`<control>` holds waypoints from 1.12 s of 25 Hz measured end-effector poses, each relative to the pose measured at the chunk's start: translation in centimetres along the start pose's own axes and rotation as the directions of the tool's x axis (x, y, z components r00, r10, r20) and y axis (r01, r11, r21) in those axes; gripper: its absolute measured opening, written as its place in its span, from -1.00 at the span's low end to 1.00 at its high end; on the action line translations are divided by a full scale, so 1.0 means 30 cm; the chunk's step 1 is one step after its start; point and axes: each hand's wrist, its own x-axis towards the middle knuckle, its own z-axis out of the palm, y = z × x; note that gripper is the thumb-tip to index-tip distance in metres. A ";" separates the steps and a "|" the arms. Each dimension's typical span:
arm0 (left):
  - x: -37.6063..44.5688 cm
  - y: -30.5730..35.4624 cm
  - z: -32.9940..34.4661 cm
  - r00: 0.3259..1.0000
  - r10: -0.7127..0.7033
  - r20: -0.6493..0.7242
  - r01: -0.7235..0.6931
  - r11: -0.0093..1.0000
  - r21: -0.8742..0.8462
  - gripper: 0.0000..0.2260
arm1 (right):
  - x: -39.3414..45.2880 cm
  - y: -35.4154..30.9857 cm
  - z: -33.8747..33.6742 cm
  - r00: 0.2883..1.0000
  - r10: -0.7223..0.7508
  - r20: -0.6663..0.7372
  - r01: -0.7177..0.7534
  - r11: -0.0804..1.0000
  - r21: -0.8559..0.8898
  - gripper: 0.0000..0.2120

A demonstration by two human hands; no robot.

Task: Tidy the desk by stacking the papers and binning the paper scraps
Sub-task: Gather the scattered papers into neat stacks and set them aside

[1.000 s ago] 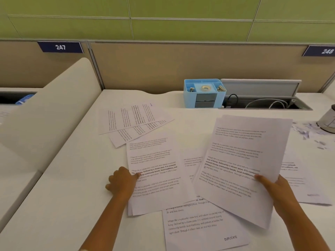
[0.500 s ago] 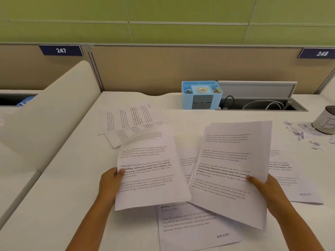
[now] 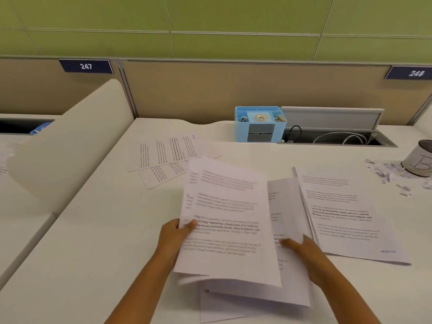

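While two sheets (image 3: 168, 157) lie loose far left, the left hand (image 3: 174, 237) pinches the gathered papers (image 3: 230, 220) mid-desk & the right hand (image 3: 306, 256) grips sheets tucked under them. Stacking is underway, I'd say; next needs the sheet (image 3: 350, 216) at right added, w/ scraps (image 3: 388, 171) by the can (image 3: 420, 161) unbinned.

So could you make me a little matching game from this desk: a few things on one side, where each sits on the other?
Things:
1. paper scraps
2. blue organiser
3. sheet marked RECEIVED
4. held papers

Places:
A. back of desk, beside the cable tray
B. flat on desk, right of the hands
C. far right, beside the tin
D. between both hands

Pairs: 1-C, 2-A, 3-B, 4-D
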 end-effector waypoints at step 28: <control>-0.023 0.162 0.093 0.898 0.387 0.209 -0.372 0.922 -0.109 -0.44 | -0.048 -0.250 0.007 0.879 -0.419 0.229 0.419 0.907 0.052 -0.65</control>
